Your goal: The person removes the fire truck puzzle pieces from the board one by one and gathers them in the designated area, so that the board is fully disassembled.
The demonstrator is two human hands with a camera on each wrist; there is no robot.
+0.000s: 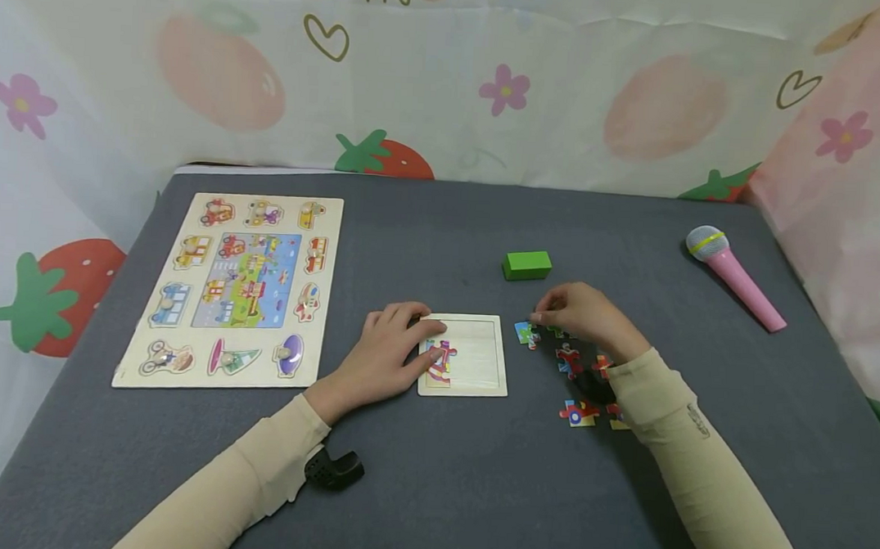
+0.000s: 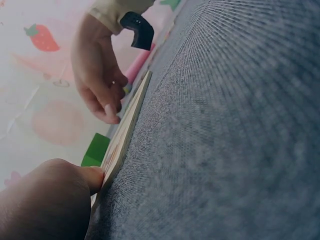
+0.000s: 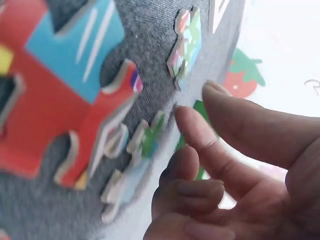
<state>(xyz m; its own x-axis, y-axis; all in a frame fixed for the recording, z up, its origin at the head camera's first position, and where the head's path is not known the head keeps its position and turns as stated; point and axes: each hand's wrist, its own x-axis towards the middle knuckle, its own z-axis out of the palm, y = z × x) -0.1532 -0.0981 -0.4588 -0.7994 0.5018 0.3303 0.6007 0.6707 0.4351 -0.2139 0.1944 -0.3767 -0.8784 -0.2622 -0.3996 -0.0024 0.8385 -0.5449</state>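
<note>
My left hand (image 1: 388, 350) rests at the left side of a small wooden puzzle tray (image 1: 479, 384), its thumb and index finger on the tray's left part. Beside the thumb, a piece with pink and red print (image 1: 439, 373) lies inside the tray. In the left wrist view the thumb (image 2: 92, 177) touches the tray's edge. My right hand (image 1: 582, 313) hovers over loose jigsaw pieces right of the tray, thumb and index fingertip apart with nothing between them in the right wrist view. Nearest it are a blue-green piece (image 3: 190, 47), another piece with green (image 3: 135, 167) and a red-and-blue piece (image 3: 65, 95).
A green block (image 1: 526, 266) stands behind the tray. The pink toy microphone (image 1: 742, 279) lies at the far right. On the left lies a large wooden vehicle puzzle board (image 1: 266, 369). More pieces, including a red vehicle piece (image 1: 577, 413), lie near the right forearm.
</note>
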